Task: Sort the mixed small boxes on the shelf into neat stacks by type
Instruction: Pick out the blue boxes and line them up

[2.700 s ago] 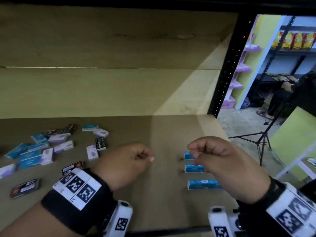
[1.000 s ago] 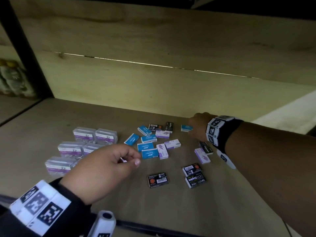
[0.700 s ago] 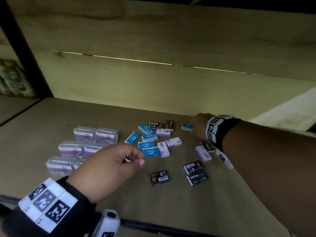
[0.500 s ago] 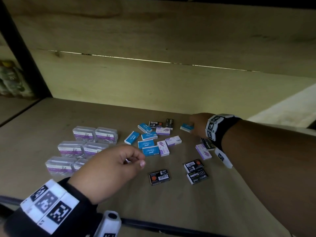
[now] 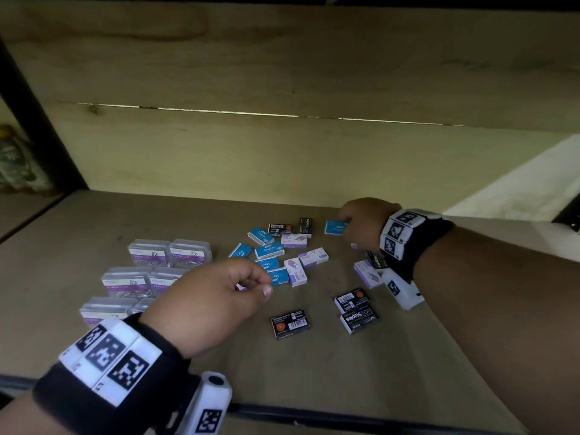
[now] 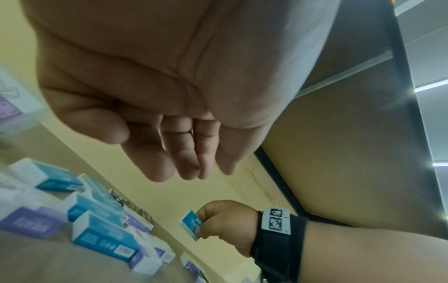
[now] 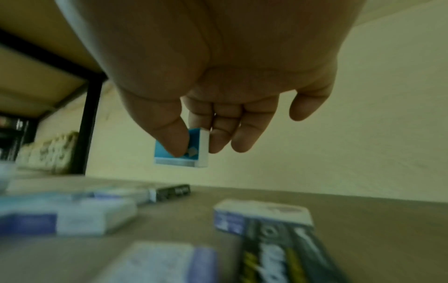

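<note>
Small staple boxes lie scattered on the wooden shelf: blue ones, purple-and-white ones and black ones. My right hand reaches to the far side of the pile and pinches one blue box between thumb and fingers. In the right wrist view this blue box hangs clear of the shelf in my right hand. My left hand hovers over the near side of the pile, fingers loosely curled. In the left wrist view my left hand holds nothing.
Several clear paper-clip cases stand in rows at the left. A black upright post bounds the shelf bay on the left, and the wooden back panel stands close behind the boxes. Two black boxes lie below my right wrist.
My view swung left from the row of blue boxes to the mixed pile. My right hand reached across and took hold of the far blue box. My left hand barely moved.
</note>
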